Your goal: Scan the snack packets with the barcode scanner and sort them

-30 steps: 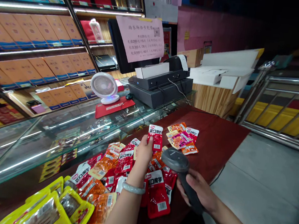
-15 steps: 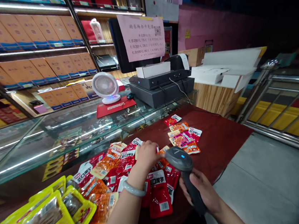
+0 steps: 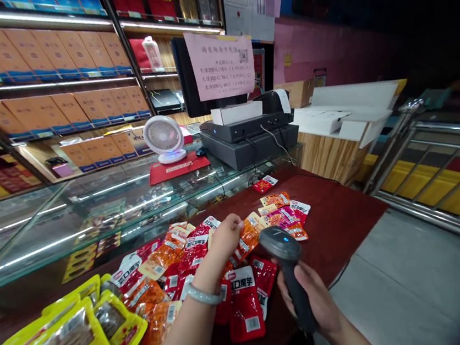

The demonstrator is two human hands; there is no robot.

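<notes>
Since your left grip point(image 3: 226, 238) looks pinched on the near-left edge of a glossy orange plastic snack packet point(image 3: 251, 235) with a cream top, this reads as a present-to-scanner step. Pinch the edge only, so fingers don't cover the code; I can't make out a barcode on it. Turn the code side to the scanner head and flatten creases, as glossy film probably glares. Lift it clear of the pile, or a neighbour's code may read instead.

Your right grip point(image 3: 311, 292) is wrapped round the handle of a dark grey plastic handheld scanner point(image 3: 287, 256), blue light on; can't tell if the trigger is pressed. Packet sits right of your left fingers, just left of the scanner head, over the loose heap of red and orange packets point(image 3: 196, 246) on the dark red tabletop point(image 3: 334, 206). Can't tell whether its lower end touches the heap.
</notes>
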